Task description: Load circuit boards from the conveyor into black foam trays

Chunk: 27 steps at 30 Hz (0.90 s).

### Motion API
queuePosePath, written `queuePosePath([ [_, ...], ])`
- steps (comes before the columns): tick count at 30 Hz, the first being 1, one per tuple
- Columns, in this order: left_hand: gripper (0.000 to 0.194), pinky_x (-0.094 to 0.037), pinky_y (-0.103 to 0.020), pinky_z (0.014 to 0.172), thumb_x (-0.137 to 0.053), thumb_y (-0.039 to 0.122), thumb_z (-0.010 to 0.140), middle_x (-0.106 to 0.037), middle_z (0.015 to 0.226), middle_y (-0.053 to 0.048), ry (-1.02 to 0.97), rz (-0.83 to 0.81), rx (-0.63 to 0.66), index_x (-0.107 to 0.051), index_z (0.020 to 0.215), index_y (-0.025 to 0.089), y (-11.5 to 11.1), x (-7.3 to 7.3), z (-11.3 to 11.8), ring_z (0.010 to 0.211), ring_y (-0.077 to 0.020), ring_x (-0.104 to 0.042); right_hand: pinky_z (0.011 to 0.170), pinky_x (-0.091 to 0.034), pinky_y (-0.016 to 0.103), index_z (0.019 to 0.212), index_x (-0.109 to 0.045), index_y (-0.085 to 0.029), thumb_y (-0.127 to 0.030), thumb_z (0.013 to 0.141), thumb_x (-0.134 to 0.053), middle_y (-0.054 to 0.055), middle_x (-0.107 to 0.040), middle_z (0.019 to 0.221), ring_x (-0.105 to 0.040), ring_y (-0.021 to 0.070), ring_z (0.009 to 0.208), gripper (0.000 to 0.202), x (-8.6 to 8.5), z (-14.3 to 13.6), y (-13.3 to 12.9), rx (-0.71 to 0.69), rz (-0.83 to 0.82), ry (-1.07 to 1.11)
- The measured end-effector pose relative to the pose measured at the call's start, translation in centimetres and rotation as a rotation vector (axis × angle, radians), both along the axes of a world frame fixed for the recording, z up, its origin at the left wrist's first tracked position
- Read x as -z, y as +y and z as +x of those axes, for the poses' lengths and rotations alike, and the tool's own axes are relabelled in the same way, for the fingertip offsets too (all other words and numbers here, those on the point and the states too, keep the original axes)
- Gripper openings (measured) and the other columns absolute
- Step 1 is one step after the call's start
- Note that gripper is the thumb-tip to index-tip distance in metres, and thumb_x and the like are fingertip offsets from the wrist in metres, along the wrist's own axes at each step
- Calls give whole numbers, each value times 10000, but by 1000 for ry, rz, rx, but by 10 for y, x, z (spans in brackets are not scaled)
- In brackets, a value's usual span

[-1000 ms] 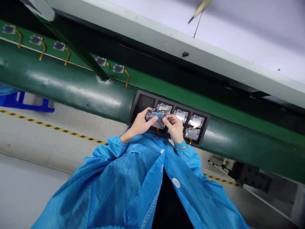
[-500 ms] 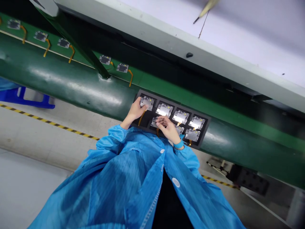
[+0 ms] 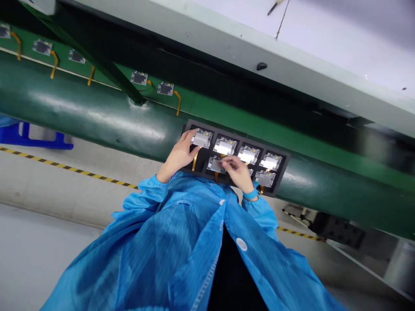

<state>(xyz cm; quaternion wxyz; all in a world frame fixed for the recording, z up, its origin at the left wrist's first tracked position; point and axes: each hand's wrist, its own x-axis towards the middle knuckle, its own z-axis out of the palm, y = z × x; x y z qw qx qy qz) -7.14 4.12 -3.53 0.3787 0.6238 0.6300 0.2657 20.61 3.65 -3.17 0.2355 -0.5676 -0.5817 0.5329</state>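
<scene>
A black tray (image 3: 282,175) with compartments lies in front of me, holding several circuit boards with silver plates and orange ribbon cables. At the tray's left end, my left hand (image 3: 181,153) has its thumb and fingers apart around the corner circuit board (image 3: 202,138), fingertips touching its left edge. The orange ribbon cable (image 3: 195,161) of that board hangs down beside the thumb. My right hand (image 3: 238,172) is over the front row, its fingers drawn together at the right edge of another circuit board (image 3: 214,164). What lies between those fingertips is too small to make out.
Behind the tray runs a green conveyor belt (image 3: 207,108); more circuit boards (image 3: 165,88) with ribbon cables lie on it to the left. A green strut (image 3: 106,65) slants down to the rail. Above is a white shelf (image 3: 324,43). A blue stool (image 3: 35,136) stands at left.
My left hand has loosened around the corner board, its thumb moving off the board's face. My right hand's fingers have drawn together near the front-row board. The view has shifted slightly.
</scene>
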Motion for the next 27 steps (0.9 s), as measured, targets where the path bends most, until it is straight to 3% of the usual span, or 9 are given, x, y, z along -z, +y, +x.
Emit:
queuePosePath([
  [3, 640, -571, -468, 1121, -612, 287, 1004, -490, 1617, -157, 28, 0, 17, -435, 1617, 227, -2, -6, 4, 1285, -306, -664, 788, -575, 384, 985, -698, -231, -611, 902, -674, 63, -754, 933, -708, 232, 869, 390, 4, 49, 8, 262, 108, -149],
  [6, 597, -604, -434, 1040, -639, 284, 980, -543, 1566, -141, 16, -40, 7, -509, 1561, 231, 1, -5, 0, 1123, -265, -715, 794, -560, 400, 980, -665, -207, -645, 874, -625, 82, -699, 966, -668, 242, 898, 452, 12, 119, 13, 591, 316, -442],
  [8, 522, -617, -391, 957, -662, 285, 957, -631, 1444, -119, -15, -78, -49, -585, 1470, 223, 12, 2, -10, 987, -224, -719, 809, -555, 424, 989, -633, -208, -656, 840, -630, 101, -655, 1046, -648, 261, 940, 472, 20, 159, 9, 772, 377, -631],
  [10, 410, -604, -359, 921, -661, 289, 954, -698, 1277, -95, -47, -82, -178, -642, 1354, 201, 31, 17, -30, 933, -204, -698, 845, -554, 451, 995, -608, -205, -684, 803, -635, 123, -627, 1111, -638, 275, 973, 517, 29, 182, 0, 851, 322, -703],
  [14, 253, -556, -360, 994, -679, 266, 937, -698, 1121, -94, -55, -27, -489, -661, 1170, 170, 92, 70, -82, 1051, -231, -664, 931, -528, 502, 894, -572, -213, -764, 800, -539, 115, -648, 930, -633, 317, 997, 559, 44, 181, -17, 769, 4, -696],
  [17, 285, -509, -421, 1098, -717, 198, 880, -678, 1150, -125, 6, -99, -583, -641, 1152, 159, 144, 111, -113, 1164, -276, -641, 922, -513, 513, 856, -549, -237, -785, 779, -504, 119, -658, 850, -637, 347, 988, 555, 48, 171, -20, 735, -79, -744],
  [19, 367, -450, -487, 1177, -734, 155, 843, -652, 1249, -171, 89, -168, -598, -623, 1193, 140, 176, 130, -122, 1272, -326, -607, 908, -510, 508, 865, -556, -238, -787, 774, -488, 140, -678, 867, -642, 356, 988, 561, 49, 169, -19, 738, -74, -767],
  [22, 491, -347, -559, 1249, -764, 150, 823, -566, 1424, -253, 243, -272, -616, -575, 1274, 101, 215, 140, -120, 1435, -405, -502, 869, -507, 484, 875, -569, -235, -811, 768, -468, 160, -701, 878, -648, 352, 960, 594, 49, 170, -17, 730, -75, -767],
  [27, 592, -310, -614, 1249, -869, 251, 794, -477, 1493, -328, 319, -358, -735, -514, 1234, 77, 255, 132, -102, 1493, -461, -395, 789, -486, 443, 835, -554, -248, -934, 696, -399, 158, -704, 826, -638, 327, 866, 717, 48, 169, -17, 756, -60, -742],
])
